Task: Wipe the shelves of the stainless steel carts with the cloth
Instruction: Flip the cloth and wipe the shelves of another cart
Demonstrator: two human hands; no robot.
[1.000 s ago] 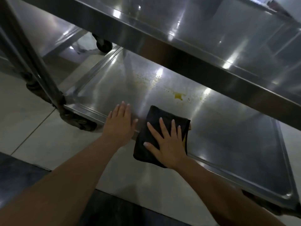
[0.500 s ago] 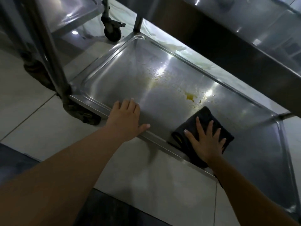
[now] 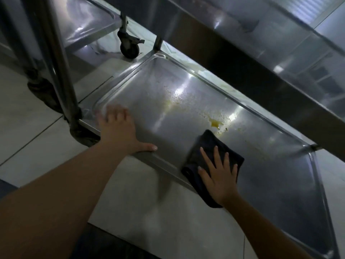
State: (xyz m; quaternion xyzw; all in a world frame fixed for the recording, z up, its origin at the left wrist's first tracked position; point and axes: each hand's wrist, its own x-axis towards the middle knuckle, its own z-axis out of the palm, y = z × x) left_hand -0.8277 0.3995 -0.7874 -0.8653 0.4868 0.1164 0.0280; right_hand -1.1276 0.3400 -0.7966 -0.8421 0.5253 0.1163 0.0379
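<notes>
1. Cart (image 3: 233,58): steel, seen from above; upper shelf crosses the top right, a post (image 3: 61,71) stands at left.
2. Bottom shelf (image 3: 168,109): a shallow steel tray with raised rim, just above the tiled floor (image 3: 149,202). Surface is dull with dried specks.
3. Second cart (image 3: 87,25): behind at upper left; one caster (image 3: 129,48) visible.
4. Left hand (image 3: 117,131): fingers straight and spread, blurred, lying on the shelf near its left corner; thumb along the front rim. It holds nothing.
5. Right hand (image 3: 218,176): flat, fingers extended and spread, pressing down on the cloth. No curl around it.
6. Cloth (image 3: 207,146): black, folded, lying on the shelf at the front rim, its near end overhanging the rim.
7. Yellow stain (image 3: 214,124): on the shelf just beyond the cloth's far corner, with smaller yellow flecks to its upper left.
</notes>
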